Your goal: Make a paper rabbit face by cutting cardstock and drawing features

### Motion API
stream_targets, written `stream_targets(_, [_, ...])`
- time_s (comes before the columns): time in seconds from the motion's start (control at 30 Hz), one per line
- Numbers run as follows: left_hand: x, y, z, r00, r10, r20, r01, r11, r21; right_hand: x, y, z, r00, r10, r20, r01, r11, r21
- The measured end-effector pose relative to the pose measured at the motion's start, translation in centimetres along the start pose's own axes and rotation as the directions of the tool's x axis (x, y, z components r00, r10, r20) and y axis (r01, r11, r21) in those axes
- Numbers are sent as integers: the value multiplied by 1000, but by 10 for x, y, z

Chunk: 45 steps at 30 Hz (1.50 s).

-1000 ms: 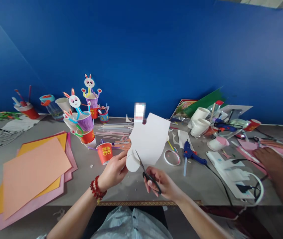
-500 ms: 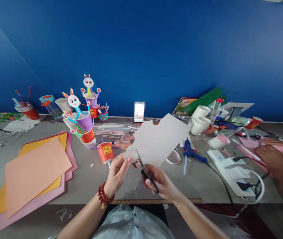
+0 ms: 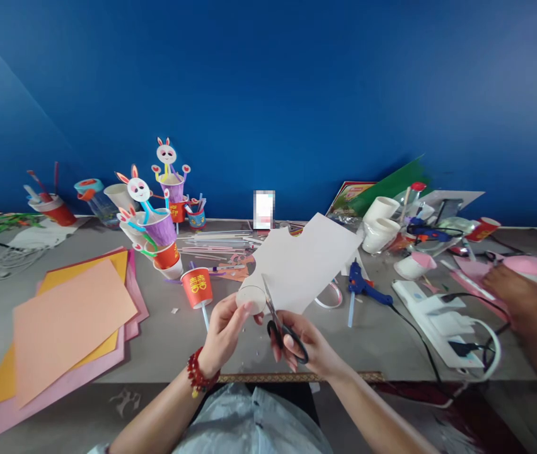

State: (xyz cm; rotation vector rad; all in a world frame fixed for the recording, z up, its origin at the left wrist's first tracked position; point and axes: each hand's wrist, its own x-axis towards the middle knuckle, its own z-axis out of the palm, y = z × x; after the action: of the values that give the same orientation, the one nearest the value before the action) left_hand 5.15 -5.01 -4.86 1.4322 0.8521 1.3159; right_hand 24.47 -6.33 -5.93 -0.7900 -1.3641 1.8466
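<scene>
My left hand (image 3: 231,323) pinches a sheet of white paper (image 3: 297,268) by its near left corner, where a circle is outlined. My right hand (image 3: 302,340) is wrapped round the black handles of a pair of scissors (image 3: 288,334). The blades lie against the paper at the right side of the circle. The sheet has a curved notch in its far edge and spreads away from me over the table. Left of my left hand, a red paper cup (image 3: 197,288) with yellow characters stands raised on a straw.
Coloured paper sheets (image 3: 74,328) lie at the left. Rabbit figures on cups (image 3: 159,233) stand behind. On the right are a blue glue gun (image 3: 365,287), a roll of tape (image 3: 329,295) and a white power strip (image 3: 433,328). Another person's hand (image 3: 519,293) handles pink paper at the far right.
The scissor handles have spread apart and shifted slightly right. The circle's corner has turned a little in my left hand. At the far right, the other person's hand has moved over a pink round piece.
</scene>
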Motion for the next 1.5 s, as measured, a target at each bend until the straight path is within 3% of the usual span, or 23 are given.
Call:
stream_targets(0.67, [3,2,-3,998,52,33,-54,996,67,4,9,-6,998,-1,-69,-4,998,-64])
stream_targets(0.9, [5,-2,3,992,-60,-108,61,998,4,7,17,-4,998,-6,-70,1,997,-75])
stream_targets(1.13, [8,-8,5,964,-52,-261,53,999,-1,5,12,-2,999,17,-49,-22,994,-107])
stream_targets(1.33, [15,0,2,985,-36,-169,40,999,21,2,9,-4,998,23,-64,-33,988,-150])
stream_targets(1.5, [16,1,2,988,-25,-154,32,999,43,1,4,-3,997,36,-62,-46,987,-154])
